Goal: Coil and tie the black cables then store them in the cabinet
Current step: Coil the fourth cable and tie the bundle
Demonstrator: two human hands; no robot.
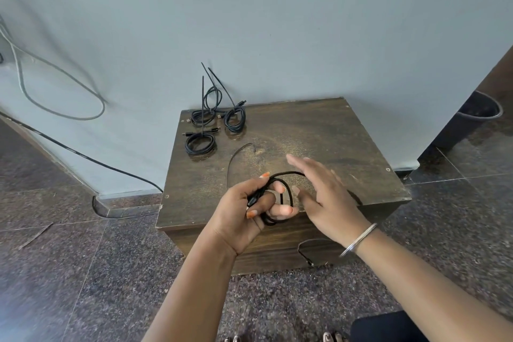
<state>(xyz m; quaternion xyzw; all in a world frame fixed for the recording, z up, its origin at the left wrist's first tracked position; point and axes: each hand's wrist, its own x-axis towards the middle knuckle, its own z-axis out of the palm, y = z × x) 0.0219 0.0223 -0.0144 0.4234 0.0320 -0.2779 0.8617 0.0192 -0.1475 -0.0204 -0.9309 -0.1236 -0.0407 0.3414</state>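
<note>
Wall (277, 22): pale blue-grey, fills the upper half of the frame. Floor (69, 272): dark speckled stone tiles, lower half and both sides.

Cabinet (319, 133): low, dark wood, centre of frame, back edge against the wall. Curved cut-out in its top, another in its front face.

Bin (477, 111): dark, right edge of frame, on the floor beside a dark wall section.

Grey wall cable (63, 75): hangs in a long loop, upper left. Below it a black floor cable (97, 159) runs diagonally down along the skirting toward the cabinet's left side.

Left hand (247, 208): centre, over the cabinet's front edge. Fingers curled round the coiled part of the black cable (288, 191), gripping it; one connector end shows between the fingers.

Right hand (324, 189): just right of the left, fingers straight and spread, motion-blurred. The cable's upper loop runs to this hand; whether any finger pinches it, cannot tell. Metal bangle (358, 240) on the wrist.

Three coiled cables with zip-tie tails standing up, upper left of the cabinet top: rear coil (204, 116) nearest the wall, right coil (235, 119) beside it, front coil (200, 143) nearer the camera.
</note>
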